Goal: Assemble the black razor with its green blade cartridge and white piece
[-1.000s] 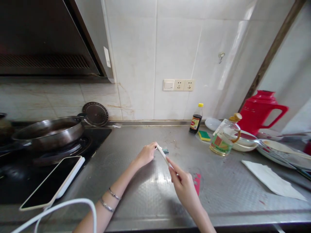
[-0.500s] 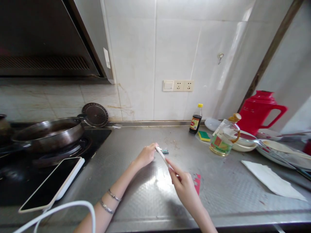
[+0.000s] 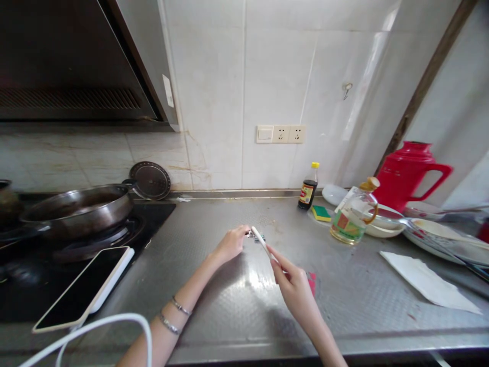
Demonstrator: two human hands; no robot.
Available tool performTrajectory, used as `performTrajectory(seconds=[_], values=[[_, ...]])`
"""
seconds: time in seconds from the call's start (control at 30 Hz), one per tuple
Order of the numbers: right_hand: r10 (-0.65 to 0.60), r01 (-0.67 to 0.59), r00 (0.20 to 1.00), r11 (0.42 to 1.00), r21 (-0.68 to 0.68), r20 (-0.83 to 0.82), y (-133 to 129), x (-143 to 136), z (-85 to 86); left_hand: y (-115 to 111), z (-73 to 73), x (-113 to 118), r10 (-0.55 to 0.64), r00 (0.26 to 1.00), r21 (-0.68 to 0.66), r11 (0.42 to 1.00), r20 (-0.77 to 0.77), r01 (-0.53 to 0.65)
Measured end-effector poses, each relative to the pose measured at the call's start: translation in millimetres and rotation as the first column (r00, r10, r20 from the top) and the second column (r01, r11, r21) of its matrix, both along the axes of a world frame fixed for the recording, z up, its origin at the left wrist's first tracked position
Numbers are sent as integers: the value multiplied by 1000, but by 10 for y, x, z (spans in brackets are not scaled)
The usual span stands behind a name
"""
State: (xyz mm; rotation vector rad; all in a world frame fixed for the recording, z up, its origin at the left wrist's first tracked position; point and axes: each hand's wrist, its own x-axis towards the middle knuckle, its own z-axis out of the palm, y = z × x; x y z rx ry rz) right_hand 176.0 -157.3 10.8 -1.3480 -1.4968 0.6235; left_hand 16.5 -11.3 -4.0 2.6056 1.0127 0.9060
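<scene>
Over the middle of the steel counter, my right hand (image 3: 292, 278) grips a thin white stick-like handle (image 3: 261, 239), which slants up and to the left. Left of its tip is my left hand (image 3: 232, 243), with its fingers pinched at a small shiny metallic piece (image 3: 250, 234); its exact shape is too small to tell. A small green and dark item (image 3: 260, 238) lies on the counter, partly behind the white handle. Part of a red patch (image 3: 312, 283) shows beside my right hand.
A phone (image 3: 82, 290) with a white cable and a steel pan (image 3: 82, 209) are at the left. Rightward stand a sauce bottle (image 3: 307, 188), a sponge (image 3: 321, 213), an oil jug (image 3: 349, 219), a red thermos (image 3: 407, 176), dishes (image 3: 439, 237) and a white napkin (image 3: 428, 283).
My right hand and the white handle have shifted slightly right, so the handle's tip is now apart from my left fingers. The metallic piece there has come into view.
</scene>
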Motion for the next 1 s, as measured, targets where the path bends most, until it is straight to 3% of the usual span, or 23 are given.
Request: performTrajectory(seconds=[0.13,0.27,0.43,0.6,0.77,0.9,1.0], values=[[49,-49,999,999,-20,12,9,24,-14,-3,-2,1,-4,1000,-8,1000,-25,3],[-2,2,1000,1000,-12,-23,24,42,-52,-1,8,2,-2,1000,10,1000,-15,2],[74,-76,997,996,-56,-33,-14,17,-84,3,12,-6,-30,999,-1,1000,15,30],[-13,10,998,999,-50,-63,-11,59,-121,5,10,-10,-14,1000,13,1000,13,14],[47,-50,998,996,-71,-45,-30,84,-149,11,7,-4,-39,999,20,999,28,39],[-7,3,998,998,-60,-70,-33,95,-145,2,13,0,-15,1000,17,1000,16,15],[26,-30,997,998,-57,-67,-31,91,-142,-7,22,4,-19,1000,5,1000,19,19]])
